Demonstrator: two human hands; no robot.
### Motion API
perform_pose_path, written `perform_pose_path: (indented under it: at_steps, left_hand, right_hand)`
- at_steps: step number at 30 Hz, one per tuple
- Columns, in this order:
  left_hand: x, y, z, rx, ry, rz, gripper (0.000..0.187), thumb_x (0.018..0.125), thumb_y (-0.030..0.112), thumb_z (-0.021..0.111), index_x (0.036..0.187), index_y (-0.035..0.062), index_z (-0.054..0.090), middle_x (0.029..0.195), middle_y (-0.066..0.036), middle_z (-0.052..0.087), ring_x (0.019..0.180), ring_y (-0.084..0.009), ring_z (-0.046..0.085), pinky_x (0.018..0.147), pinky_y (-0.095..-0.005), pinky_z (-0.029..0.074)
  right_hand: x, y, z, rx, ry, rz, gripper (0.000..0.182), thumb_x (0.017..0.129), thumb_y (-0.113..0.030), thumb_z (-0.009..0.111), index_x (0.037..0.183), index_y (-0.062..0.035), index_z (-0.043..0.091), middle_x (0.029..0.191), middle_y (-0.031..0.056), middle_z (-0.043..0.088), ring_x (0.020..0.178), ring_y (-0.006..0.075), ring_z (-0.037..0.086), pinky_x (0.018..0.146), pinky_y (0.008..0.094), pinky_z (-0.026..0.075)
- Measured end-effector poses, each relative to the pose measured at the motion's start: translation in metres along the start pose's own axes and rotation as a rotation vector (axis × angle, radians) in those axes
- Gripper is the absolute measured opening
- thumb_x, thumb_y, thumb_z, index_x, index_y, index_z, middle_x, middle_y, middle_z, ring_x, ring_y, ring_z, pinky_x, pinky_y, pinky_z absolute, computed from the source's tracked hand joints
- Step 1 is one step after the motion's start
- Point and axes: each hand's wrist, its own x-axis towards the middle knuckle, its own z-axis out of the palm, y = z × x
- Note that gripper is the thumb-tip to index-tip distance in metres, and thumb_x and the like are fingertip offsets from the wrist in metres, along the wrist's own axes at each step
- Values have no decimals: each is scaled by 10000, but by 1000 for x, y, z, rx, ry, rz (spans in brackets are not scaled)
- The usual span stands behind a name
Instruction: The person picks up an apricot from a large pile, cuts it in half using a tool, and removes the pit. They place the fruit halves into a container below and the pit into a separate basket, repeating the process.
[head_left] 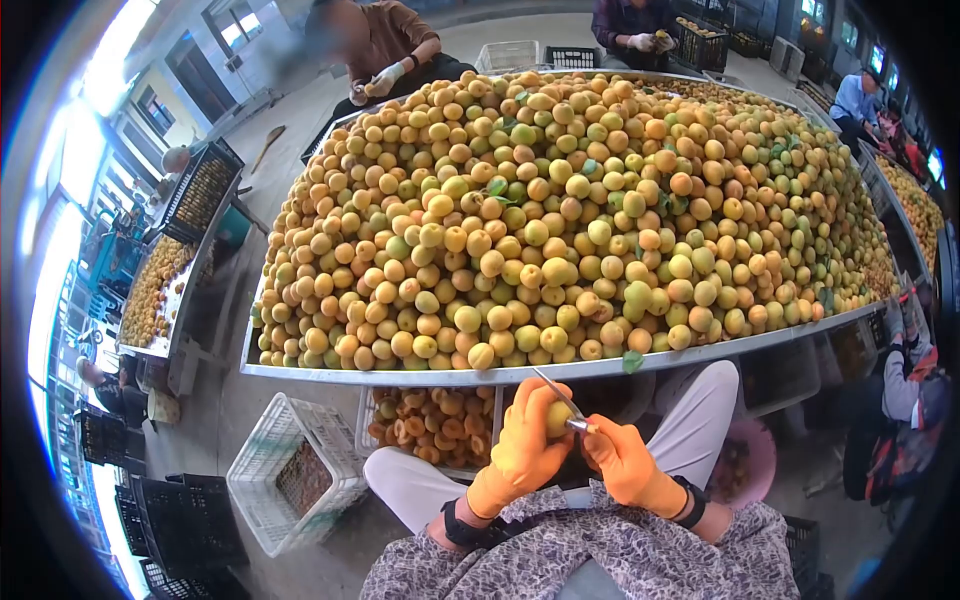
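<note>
An orange glove covers my left hand [518, 447], whose fingers are closed around a yellow-green apricot [557, 419]. My right hand [628, 464], gloved the same way, grips a small knife [561, 394] with its thin blade angled up and left across the fruit. Both hands are close together above my lap, just in front of the metal rim [480, 378] of a large sorting table. Heaped on that table are yellow, orange and greenish apricots [540, 230] with a few green leaves. Below the rim, left of my hands, a crate holds halved apricots [435, 430].
A white plastic crate [250, 498] stands on the floor at left, a pink tub [762, 462] by my right knee. Co-workers sit across the table and at right. Another table [175, 320] with apricots stands far left, near stacked black crates [185, 525].
</note>
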Motion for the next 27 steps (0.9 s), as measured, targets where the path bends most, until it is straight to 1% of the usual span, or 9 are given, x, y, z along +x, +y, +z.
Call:
perform_pose_path:
  at_steps: [2, 5, 9, 14, 18, 20, 23, 26, 27]
  left_hand:
    - [0, 0, 1, 93, 26, -3, 553, 659, -36, 736, 1148, 72, 500, 1076, -138, 539, 893, -346, 574, 784, -420, 456]
    - [3, -14, 8, 107, 24, -12, 524, 689, -21, 729, 1144, 77, 489, 1101, -132, 536, 937, -368, 556, 807, -445, 445]
    - [14, -14, 12, 145, 7, 3, 497, 706, -18, 716, 1136, 67, 482, 1111, -132, 534, 971, -391, 544, 815, -455, 447]
    - [25, -18, 27, 107, 4, 64, 496, 692, -24, 722, 1121, 66, 489, 1101, -137, 534, 939, -387, 561, 790, -461, 457]
    - [30, -22, 34, -6, -2, 107, 506, 682, -50, 731, 1114, 70, 495, 1087, -126, 532, 894, -310, 580, 804, -366, 476]
    - [34, -22, 32, -177, 66, 5, 507, 686, -67, 717, 1121, 71, 494, 1084, -100, 515, 894, -234, 546, 823, -309, 460]
    - [37, -14, 23, -227, 29, -47, 522, 687, -82, 687, 1146, 70, 489, 1096, -103, 496, 929, -215, 513, 841, -311, 446]
    - [39, -9, 25, -143, 13, 6, 531, 689, -80, 678, 1163, 60, 484, 1107, -130, 496, 949, -260, 531, 850, -333, 451]
    - [40, -7, 26, -76, 15, 44, 536, 691, -74, 678, 1173, 53, 482, 1111, -145, 498, 953, -287, 541, 852, -347, 456]
  right_hand:
    - [3, 0, 2, 39, -5, 24, 323, 1019, -316, 485, 941, -7, 535, 559, 84, 416, 520, 144, 345, 493, 314, 336]
    - [12, -6, 8, 278, 12, 106, 399, 1027, -384, 455, 830, -41, 507, 570, -51, 394, 494, 53, 332, 449, 236, 263]
    - [15, -9, -18, 664, -190, 465, 478, 1018, -492, 397, 723, -116, 421, 549, -67, 298, 400, 30, 239, 379, 225, 169]
    - [10, -20, -37, 800, -202, 573, 541, 967, -600, 409, 682, -142, 368, 520, -70, 258, 388, 47, 205, 366, 232, 156]
    - [-4, -30, -51, 907, -215, 612, 528, 939, -601, 466, 709, -134, 381, 513, -71, 257, 381, 44, 214, 364, 226, 160]
    - [-17, -37, -70, 1154, -338, 468, 527, 936, -598, 474, 722, -121, 410, 521, -54, 284, 382, 43, 226, 364, 224, 176]
    - [-33, -42, -99, 980, -107, 323, 565, 845, -644, 562, 768, -95, 453, 540, -25, 328, 403, 54, 269, 362, 218, 191]
    - [-14, -21, -75, 575, 340, 143, 350, 901, -380, 677, 870, -50, 566, 594, -49, 401, 474, 33, 334, 423, 204, 233]
    - [-8, -15, -63, 467, 356, 43, 277, 883, -283, 710, 940, -36, 600, 602, -62, 412, 498, 20, 337, 447, 197, 232]
